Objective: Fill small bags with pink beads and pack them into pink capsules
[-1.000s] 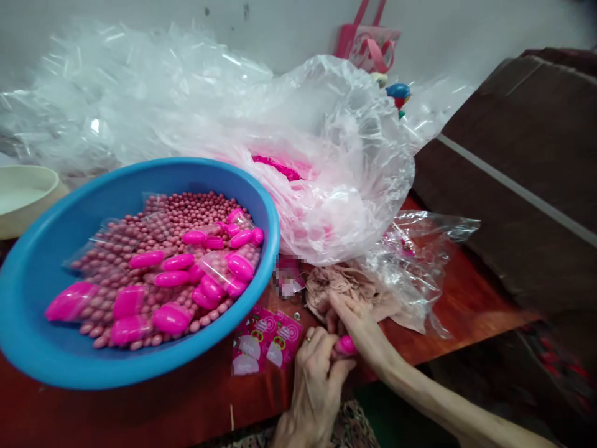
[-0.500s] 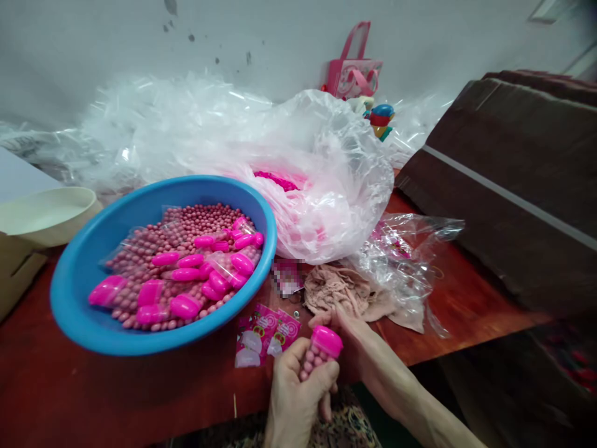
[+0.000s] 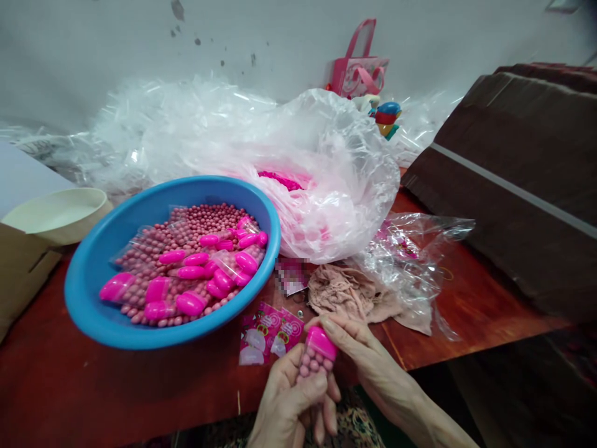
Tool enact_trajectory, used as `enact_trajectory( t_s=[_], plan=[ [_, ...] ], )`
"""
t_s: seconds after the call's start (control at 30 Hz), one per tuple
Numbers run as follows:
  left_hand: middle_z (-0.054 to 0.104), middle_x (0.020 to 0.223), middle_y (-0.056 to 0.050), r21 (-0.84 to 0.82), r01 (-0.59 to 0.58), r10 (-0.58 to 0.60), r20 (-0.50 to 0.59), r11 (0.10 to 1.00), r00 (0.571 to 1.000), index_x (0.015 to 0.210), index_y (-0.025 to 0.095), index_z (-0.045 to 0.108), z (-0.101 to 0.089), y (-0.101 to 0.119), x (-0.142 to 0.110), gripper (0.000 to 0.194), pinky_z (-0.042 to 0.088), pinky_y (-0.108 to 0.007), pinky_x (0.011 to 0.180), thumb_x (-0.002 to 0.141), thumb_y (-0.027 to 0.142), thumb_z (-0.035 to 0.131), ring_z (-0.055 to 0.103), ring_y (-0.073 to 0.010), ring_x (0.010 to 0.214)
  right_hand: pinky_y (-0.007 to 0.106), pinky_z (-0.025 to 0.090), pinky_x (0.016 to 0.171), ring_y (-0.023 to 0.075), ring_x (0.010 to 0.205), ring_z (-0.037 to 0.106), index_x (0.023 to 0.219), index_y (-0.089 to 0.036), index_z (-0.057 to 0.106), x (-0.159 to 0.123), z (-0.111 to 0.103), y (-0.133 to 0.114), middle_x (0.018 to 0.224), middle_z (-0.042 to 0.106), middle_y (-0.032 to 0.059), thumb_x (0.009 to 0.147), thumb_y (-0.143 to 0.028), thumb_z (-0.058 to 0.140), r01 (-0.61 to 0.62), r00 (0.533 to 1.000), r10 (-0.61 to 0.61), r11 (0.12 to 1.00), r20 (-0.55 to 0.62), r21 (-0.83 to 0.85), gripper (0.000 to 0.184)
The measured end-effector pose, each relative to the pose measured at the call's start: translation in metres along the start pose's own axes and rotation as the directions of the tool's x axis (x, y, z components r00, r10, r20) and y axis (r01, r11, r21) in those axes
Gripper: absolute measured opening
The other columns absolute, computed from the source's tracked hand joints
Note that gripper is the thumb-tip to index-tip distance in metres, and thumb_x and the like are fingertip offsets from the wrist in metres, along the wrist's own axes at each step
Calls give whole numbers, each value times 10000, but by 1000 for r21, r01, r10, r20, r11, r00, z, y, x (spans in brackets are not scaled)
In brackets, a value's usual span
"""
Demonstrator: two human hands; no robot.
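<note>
A capsule (image 3: 316,356) packed with pink beads is standing tilted just above the table's near edge, and its pink cap (image 3: 321,343) is sitting on the upper end. The left hand (image 3: 286,398) is closed around the lower body, with the thumb pressing on its near side. The right hand (image 3: 375,359) is pinching the cap between its fingers, bracing the capsule from the opposite end. This two-ended hold is working well, keeping the cap and body in line, though whether the cap is fully seated cannot be told. Just beyond, printed pink sachets (image 3: 270,334) are lying on the table (image 3: 93,386), near a beige cloth (image 3: 345,291). A blue basin (image 3: 186,185) is holding loose beads (image 3: 200,224) and pink capsule shells (image 3: 189,303).
</note>
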State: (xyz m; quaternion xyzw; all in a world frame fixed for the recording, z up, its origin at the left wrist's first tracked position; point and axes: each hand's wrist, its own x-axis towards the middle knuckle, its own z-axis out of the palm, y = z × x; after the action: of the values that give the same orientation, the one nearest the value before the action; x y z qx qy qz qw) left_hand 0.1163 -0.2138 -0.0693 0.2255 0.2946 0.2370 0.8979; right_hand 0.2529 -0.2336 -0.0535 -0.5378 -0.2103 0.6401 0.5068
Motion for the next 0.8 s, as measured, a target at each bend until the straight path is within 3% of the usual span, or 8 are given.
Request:
enact_trajectory(
  t_s=[0.13,0.4,0.5,0.57,0.63,0.73,0.8],
  plan=[
    [678,638,-49,-73,15,-17,-36,997,999,779,100,596,-2,1,-3,353,334,-107,311,786,446,661,571,-61,376,223,392,628,114,659,507,799,-177,699,0,4,-1,707,594,-2,744,-528,670,18,1000,-18,1000,10,-25,356],
    [707,679,-123,-187,64,-73,-38,980,997,729,40,667,-8,3,-5,426,411,-127,358,827,450,610,619,-93,436,170,368,578,71,602,481,842,-186,698,1,6,3,662,580,-21,814,-490,622,0,997,-1,1000,71,2,314],
    [708,650,-125,-242,32,-43,-40,970,998,737,37,681,-13,-2,-2,417,403,-128,337,796,447,646,625,-109,424,169,377,551,72,571,484,881,-196,696,4,4,4,639,580,-23,837,-495,589,-14,994,16,1000,108,-23,320],
    [706,633,-127,-258,1,-8,-25,966,1000,729,37,683,-16,-5,0,426,392,-129,322,772,460,668,625,-118,418,183,406,555,87,578,506,907,-213,700,3,4,3,655,594,-16,837,-512,575,-6,996,14,996,90,-86,331],
    [712,650,-127,-243,-1,-1,-6,970,1000,747,47,677,-19,-5,1,399,411,-142,348,774,445,674,632,-125,441,218,467,654,130,704,577,943,-239,710,-1,5,0,788,652,13,808,-519,606,31,999,-25,977,29,-211,327],
    [721,703,-129,-187,30,-28,15,982,1000,778,69,660,-23,-4,2,352,462,-188,434,786,420,675,654,-146,504,304,485,844,227,967,597,1013,-289,713,-8,5,-2,1048,675,47,773,-491,652,107,990,-136,905,-41,-411,319],
    [717,695,-126,-151,10,-8,20,989,1000,792,79,656,-26,-5,5,389,475,-221,464,753,465,693,662,-168,517,342,498,845,258,964,608,1002,-315,723,-10,4,-4,1034,693,50,768,-471,658,188,975,-224,849,-15,-493,288]
  ],
)
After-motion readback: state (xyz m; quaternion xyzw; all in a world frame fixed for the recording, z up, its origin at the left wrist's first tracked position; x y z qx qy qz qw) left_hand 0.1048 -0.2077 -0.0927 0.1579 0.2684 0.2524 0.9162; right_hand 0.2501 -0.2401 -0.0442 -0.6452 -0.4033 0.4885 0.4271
